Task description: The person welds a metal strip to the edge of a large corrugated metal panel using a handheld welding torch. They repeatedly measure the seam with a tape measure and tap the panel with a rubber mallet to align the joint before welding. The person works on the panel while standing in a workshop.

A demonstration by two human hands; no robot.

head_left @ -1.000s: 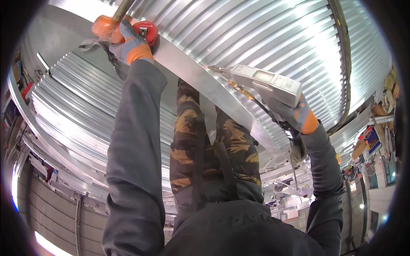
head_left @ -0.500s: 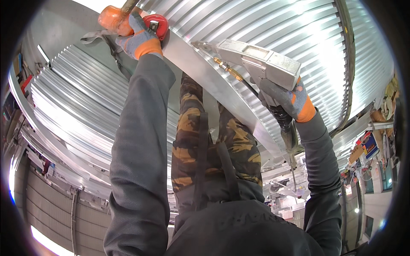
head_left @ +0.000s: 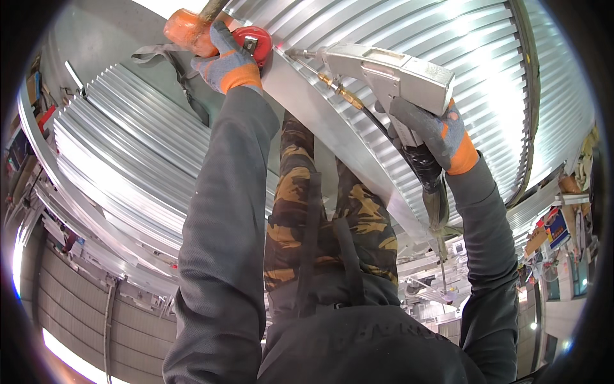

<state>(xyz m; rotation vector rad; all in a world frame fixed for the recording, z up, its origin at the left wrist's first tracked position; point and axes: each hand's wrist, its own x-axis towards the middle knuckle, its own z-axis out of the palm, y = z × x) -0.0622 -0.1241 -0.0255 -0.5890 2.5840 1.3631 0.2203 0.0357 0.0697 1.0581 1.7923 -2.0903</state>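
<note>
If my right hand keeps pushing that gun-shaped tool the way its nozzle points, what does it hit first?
The right hand holds the grey handheld tool, its nozzle aimed up-left along the flat metal strip. First in that line looks to be the red round clamp by the left hand, though depth is unclear.

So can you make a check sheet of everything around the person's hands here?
Surface: ribbed shiny metal sheeting, curved.
Job's things: grey pistol-shaped tool, nozzle at flat metal strip; orange mallet; red round clamp.
Clutter: grey strap on the sheeting.
Hands: left hand, gloved, at mallet and clamp; right hand, gloved, grips the tool's handle.
Cables: dark hose below the tool.
Surroundings: workshop shelves at right.
</note>
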